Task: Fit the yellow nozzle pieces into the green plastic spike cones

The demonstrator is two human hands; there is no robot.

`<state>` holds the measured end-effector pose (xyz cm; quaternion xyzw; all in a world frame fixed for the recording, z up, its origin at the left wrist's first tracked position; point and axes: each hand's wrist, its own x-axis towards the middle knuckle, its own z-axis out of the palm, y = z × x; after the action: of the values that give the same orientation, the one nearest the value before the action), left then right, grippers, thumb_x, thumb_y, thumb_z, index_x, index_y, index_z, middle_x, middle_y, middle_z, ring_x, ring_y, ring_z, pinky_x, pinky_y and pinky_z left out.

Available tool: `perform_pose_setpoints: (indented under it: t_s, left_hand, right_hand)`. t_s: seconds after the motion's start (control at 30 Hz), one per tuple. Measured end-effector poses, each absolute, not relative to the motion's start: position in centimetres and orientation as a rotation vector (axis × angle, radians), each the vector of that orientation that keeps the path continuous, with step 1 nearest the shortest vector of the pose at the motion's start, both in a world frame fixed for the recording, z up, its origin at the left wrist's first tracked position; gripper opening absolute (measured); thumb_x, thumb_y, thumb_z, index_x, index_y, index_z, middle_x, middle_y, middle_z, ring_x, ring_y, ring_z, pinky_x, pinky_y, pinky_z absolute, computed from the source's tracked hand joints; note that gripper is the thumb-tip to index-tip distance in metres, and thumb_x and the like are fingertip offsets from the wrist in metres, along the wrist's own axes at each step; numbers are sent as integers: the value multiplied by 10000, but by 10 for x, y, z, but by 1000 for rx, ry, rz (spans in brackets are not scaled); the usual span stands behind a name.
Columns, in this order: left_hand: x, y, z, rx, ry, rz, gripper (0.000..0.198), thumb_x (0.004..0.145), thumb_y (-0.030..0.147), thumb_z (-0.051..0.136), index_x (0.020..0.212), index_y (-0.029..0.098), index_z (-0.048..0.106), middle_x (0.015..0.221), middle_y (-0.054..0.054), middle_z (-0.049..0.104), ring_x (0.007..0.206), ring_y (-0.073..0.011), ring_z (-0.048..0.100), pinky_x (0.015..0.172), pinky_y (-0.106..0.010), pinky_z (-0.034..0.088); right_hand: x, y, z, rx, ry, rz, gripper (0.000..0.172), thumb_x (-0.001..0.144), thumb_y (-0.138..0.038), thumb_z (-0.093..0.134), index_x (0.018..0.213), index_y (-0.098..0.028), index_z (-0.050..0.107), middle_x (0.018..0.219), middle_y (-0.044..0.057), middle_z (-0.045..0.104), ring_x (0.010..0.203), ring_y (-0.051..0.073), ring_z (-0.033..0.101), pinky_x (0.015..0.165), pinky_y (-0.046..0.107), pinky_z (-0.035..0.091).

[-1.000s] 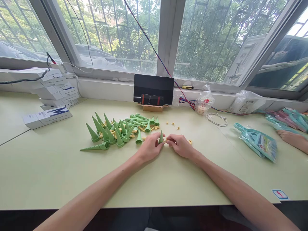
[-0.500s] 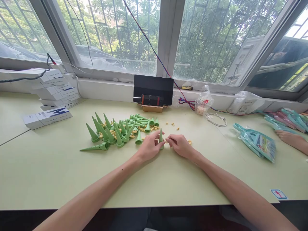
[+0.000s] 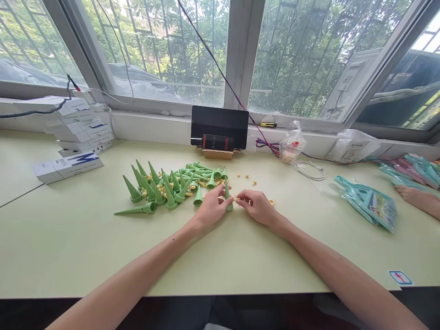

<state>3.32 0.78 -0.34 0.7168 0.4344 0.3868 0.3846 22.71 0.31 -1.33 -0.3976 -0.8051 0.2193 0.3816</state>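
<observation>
My left hand [image 3: 213, 207] is closed around a green plastic spike [image 3: 227, 190], a hollow cone held upright with its point up. Between the fingertips of my right hand [image 3: 256, 206] is a small yellow plastic piece [image 3: 236, 199], close to the spike's right side; whether it touches the spike I cannot tell. Left of my hands lies a pile of green spikes [image 3: 171, 200], some standing, others on their sides, with yellow pieces mixed in. Several loose yellow pieces [image 3: 255, 183] lie just beyond my right hand. Another yellow piece [image 3: 272, 202] shows behind my right wrist.
White boxes [image 3: 68, 167] are stacked at the left. A tablet [image 3: 220, 121] with a phone [image 3: 217, 143] before it stands at the back. To the right are a plastic bag [image 3: 291, 144], a white cable [image 3: 311, 170], a wrapped teal dustpan [image 3: 369, 201] and another person's hand [image 3: 417, 199].
The spike in my left hand has shifted slightly left and up. The yellow piece in my right fingertips now shows more clearly beside it.
</observation>
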Motion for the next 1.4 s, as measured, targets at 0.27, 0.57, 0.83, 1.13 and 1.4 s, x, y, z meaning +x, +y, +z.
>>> perform_pose_setpoints:
  t_s: [0.27,0.57,0.83,1.13,1.4]
  left_hand:
    - [33,4,-4,1872,1254,906,506,831,463,625,1230,161,551,1047,-82,624,528,-78,503,526,-257,441]
    - [32,3,-6,1999,1246,861,561,829,410,624,1318,176,478,1053,-68,614,528,-79,510,553,-260,443]
    - [31,4,-7,2000,1198,892,559,825,390,641,1308,168,469,1025,-54,595,501,-65,477,529,-251,436]
    - [32,2,-5,2012,1135,923,467,818,361,656,1230,194,515,978,-22,588,498,-59,456,497,-225,392]
    - [30,2,-6,2010,1099,909,477,815,360,657,1247,202,528,947,-37,621,515,-80,472,507,-231,417]
  right_hand:
    - [229,5,-15,-1039,-2036,548,142,937,-250,568,834,-179,636,724,7,653,632,129,535,600,252,397]
    - [228,3,-13,-1057,-2011,568,149,934,-266,563,826,-181,619,712,11,643,617,135,519,598,261,390]
    - [228,3,-12,-1061,-2013,567,163,933,-260,545,796,-184,591,690,3,609,602,132,480,595,264,379]
    - [227,1,-12,-1070,-2040,534,189,937,-240,520,759,-184,553,646,-16,544,576,122,427,581,255,354]
    - [228,1,-13,-1055,-2063,533,197,937,-214,488,747,-191,534,636,-20,528,571,125,427,583,255,352]
